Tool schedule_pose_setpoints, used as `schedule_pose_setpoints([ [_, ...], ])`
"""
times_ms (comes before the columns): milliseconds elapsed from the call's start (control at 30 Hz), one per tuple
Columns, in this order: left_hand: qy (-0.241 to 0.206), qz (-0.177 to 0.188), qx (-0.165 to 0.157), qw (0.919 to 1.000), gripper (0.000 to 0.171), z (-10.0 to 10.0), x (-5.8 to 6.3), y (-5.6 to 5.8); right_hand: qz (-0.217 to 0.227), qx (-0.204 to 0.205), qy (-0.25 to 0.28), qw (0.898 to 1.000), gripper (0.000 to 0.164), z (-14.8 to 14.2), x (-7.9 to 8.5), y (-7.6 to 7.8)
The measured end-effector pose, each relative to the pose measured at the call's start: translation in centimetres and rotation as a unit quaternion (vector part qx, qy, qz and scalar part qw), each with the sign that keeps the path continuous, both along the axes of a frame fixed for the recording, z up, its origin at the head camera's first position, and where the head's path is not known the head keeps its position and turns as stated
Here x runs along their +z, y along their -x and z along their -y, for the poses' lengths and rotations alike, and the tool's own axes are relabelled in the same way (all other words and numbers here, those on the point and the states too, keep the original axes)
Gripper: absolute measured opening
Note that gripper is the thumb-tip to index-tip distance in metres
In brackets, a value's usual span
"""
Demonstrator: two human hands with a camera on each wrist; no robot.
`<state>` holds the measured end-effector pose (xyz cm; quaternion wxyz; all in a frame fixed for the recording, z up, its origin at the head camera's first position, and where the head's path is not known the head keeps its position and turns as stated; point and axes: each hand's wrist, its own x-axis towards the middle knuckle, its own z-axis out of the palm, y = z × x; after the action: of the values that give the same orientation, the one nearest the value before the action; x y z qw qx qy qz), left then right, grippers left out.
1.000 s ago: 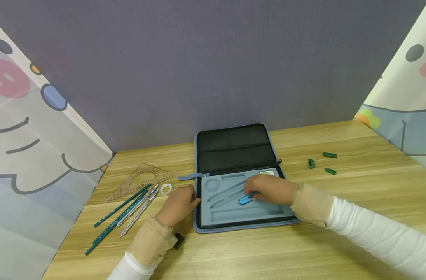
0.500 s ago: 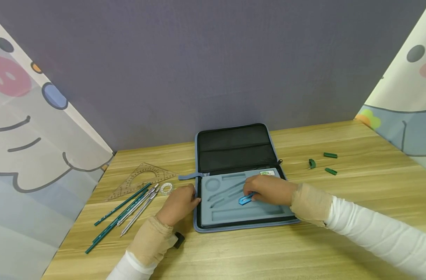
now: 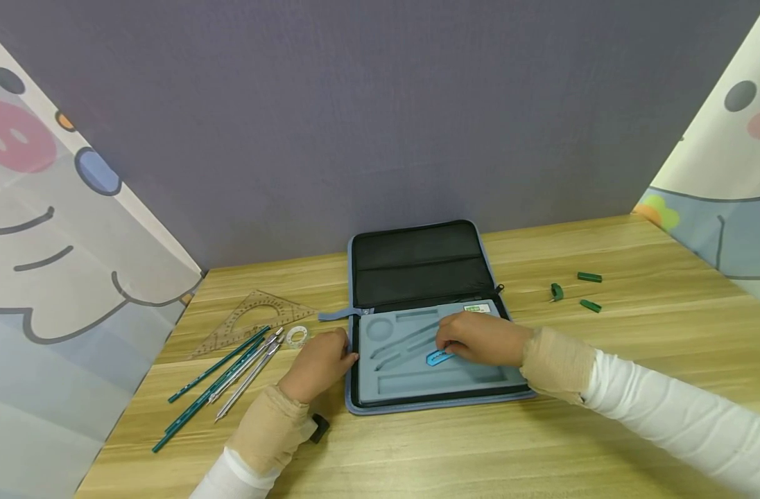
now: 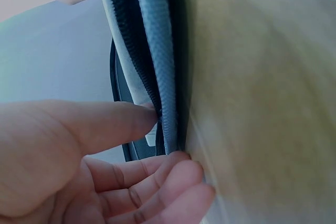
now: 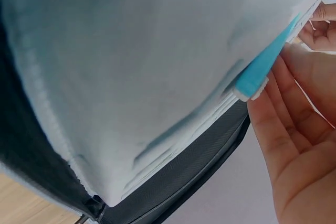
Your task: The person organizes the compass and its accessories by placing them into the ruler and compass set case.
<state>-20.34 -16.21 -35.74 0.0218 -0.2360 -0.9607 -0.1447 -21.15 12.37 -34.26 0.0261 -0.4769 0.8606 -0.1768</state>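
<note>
A zip-up case (image 3: 417, 267) lies unfolded, with a grey moulded tray (image 3: 411, 381) in its near half. Thumb above and fingers beneath, my left hand (image 3: 317, 364) pinches the case's left edge, also seen in the left wrist view at the blue trim (image 4: 157, 35). My right hand (image 3: 482, 336) is over the middle of the tray. Its fingertips touch a small, flat blue piece (image 3: 439, 357) with pointed ends, which lies in the tray. In the right wrist view this blue piece (image 5: 260, 69) shows a white end beside nearly straight fingers (image 5: 268, 124).
Left on the table are a clear set square (image 3: 224, 339), a small white ring (image 3: 297, 337), green pencils (image 3: 193, 416) and silver compasses (image 3: 249, 381). Small green pieces (image 3: 589, 276) lie right. A white-and-green eraser (image 3: 476, 308) sits in the tray's back right corner.
The right thumb has lifted slightly off the blue piece, which stays at nearly the same spot in the tray. The left hand and the case have not moved.
</note>
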Motion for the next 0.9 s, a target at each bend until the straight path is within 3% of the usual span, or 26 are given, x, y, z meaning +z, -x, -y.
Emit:
schedule_pose_setpoints([
  [633,0.002,0.007,0.004,1.0000,0.021,0.0,-0.2,0.3,-0.031,-0.009,-0.019,0.999,0.023,0.3,0.2,-0.5],
  [900,0.004,0.000,0.000,1.0000,0.021,0.0,-0.1,0.2,-0.052,-0.019,0.005,0.998,0.019,-0.7,0.4,-0.2],
])
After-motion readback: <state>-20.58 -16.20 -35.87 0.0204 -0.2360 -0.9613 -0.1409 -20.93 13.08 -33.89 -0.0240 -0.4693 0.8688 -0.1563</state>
